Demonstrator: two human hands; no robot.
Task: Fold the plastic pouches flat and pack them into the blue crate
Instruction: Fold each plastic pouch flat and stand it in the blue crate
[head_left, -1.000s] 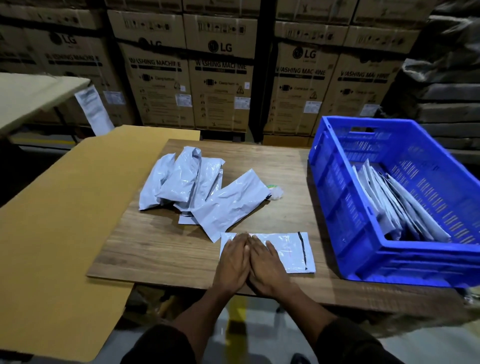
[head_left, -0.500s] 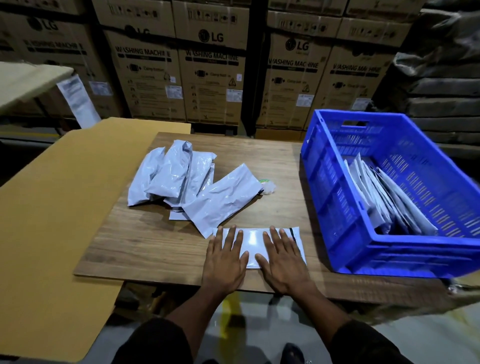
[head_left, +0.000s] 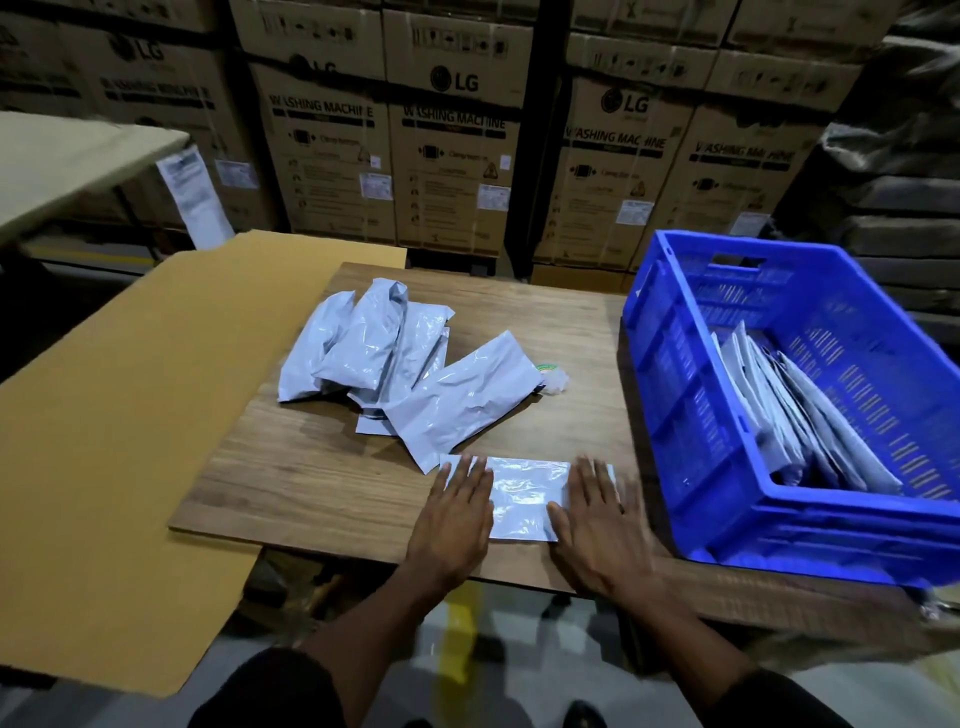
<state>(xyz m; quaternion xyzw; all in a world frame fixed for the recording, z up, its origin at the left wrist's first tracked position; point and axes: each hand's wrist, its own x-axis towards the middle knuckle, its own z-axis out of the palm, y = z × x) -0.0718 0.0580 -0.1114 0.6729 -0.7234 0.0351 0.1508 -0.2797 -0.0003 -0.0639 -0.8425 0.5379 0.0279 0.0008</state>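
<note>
Pouch (head_left: 524, 496) being pressed flat on counter (head_left: 322, 467), both hands (head_left: 457, 519) (head_left: 597, 525) fingers straight; next grip it, move to crate (head_left: 675, 415)

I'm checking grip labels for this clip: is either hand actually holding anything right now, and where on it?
Nothing is gripped. The left hand and right hand lie flat, pressing the two ends of the pouch onto the table.

The person wears a dark, near-black top with long sleeves pushed up, so both forearms are bare from about the elbow down. The left hand (head_left: 457, 519) and right hand (head_left: 597, 525) are bare: no gloves, rings, watch or wristbands show. The right hand is slightly blurred.
</note>
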